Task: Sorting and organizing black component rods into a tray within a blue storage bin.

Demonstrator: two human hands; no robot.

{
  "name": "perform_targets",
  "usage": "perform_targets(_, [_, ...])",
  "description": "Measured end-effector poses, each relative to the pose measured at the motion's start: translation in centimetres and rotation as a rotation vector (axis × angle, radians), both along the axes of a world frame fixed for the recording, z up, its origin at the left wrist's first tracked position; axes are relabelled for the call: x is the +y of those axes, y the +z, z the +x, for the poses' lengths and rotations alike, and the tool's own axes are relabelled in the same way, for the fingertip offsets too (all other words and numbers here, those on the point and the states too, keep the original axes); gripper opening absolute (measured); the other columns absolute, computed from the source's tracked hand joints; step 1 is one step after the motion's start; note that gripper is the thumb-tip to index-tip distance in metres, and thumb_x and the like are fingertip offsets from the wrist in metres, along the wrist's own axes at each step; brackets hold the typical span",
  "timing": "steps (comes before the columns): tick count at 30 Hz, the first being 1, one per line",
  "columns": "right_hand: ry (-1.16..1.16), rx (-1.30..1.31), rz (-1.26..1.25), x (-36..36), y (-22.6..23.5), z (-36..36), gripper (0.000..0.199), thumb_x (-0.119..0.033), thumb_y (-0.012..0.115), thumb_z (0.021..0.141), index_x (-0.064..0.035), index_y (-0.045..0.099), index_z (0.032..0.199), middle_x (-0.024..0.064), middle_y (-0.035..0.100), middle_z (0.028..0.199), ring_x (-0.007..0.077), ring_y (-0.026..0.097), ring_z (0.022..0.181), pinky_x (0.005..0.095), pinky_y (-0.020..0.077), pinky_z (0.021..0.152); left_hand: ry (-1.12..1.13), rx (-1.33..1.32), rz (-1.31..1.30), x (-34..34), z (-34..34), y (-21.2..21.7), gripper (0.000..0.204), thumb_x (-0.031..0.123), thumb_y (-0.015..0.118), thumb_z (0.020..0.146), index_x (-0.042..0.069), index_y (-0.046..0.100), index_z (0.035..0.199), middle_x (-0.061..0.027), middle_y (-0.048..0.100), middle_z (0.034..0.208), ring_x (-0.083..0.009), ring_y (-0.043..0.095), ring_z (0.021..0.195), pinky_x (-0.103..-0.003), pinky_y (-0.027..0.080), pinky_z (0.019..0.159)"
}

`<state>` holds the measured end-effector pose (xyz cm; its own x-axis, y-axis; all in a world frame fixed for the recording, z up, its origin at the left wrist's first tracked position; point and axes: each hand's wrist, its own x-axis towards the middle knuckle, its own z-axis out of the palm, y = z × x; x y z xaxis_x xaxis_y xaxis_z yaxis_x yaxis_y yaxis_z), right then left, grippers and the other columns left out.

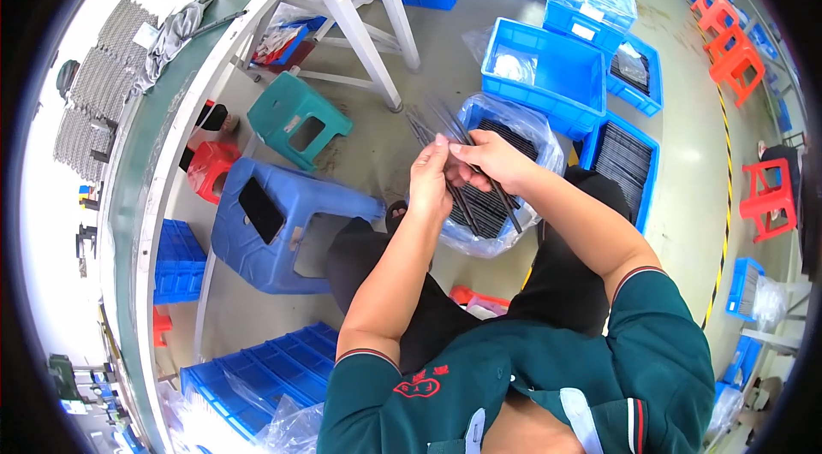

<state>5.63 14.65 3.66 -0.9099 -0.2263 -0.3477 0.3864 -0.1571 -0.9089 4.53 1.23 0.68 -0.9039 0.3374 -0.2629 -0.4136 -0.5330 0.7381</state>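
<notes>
My left hand (431,170) and my right hand (500,156) meet in front of me, both closed around thin black strips (467,211). The strips stick out above and below my fingers, and their upper ends look blurred. Just beneath my hands is a container lined with a clear plastic bag (548,130), filled with many similar black strips (498,226). My fingers partly hide the held strips, so how many each hand has cannot be made out.
A blue stool (242,250) with a black phone (261,209) on it and a green stool (287,112) stand to the left. Beyond the lined container is a blue bin (548,99); another blue bin (651,184) with black strips sits right. A long workbench (137,163) runs along the left.
</notes>
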Motion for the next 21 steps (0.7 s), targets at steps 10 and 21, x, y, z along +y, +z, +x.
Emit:
perform_targets(10, [-0.02,-0.008,-0.05,1.0,0.4,-1.5,0.021,-0.026,0.063,0.085,-0.0064,0.057,0.081,-0.0044,0.043,0.056,0.0033,0.034,0.042,0.0198,0.023,0.038,-0.247,-0.051,-0.071,-1.4,0.1,0.0,0.029,0.033,0.053,0.092,0.008,0.054,0.079,0.0036,0.044,0.064,-0.0061,0.032,0.05,-0.021,0.027,0.046])
perform_targets(21, [-0.626,0.172,-0.148,10.0,1.1,-6.4,0.025,-0.028,0.062,0.084,-0.0116,0.047,0.073,-0.0083,0.032,0.051,0.0044,0.025,0.038,0.0232,0.0187,0.036,-0.673,-0.059,-0.035,-2.8,1.9,0.7,0.033,0.036,0.058,0.088,0.004,0.057,0.081,-0.002,0.051,0.072,-0.0124,0.045,0.057,-0.026,0.038,0.053])
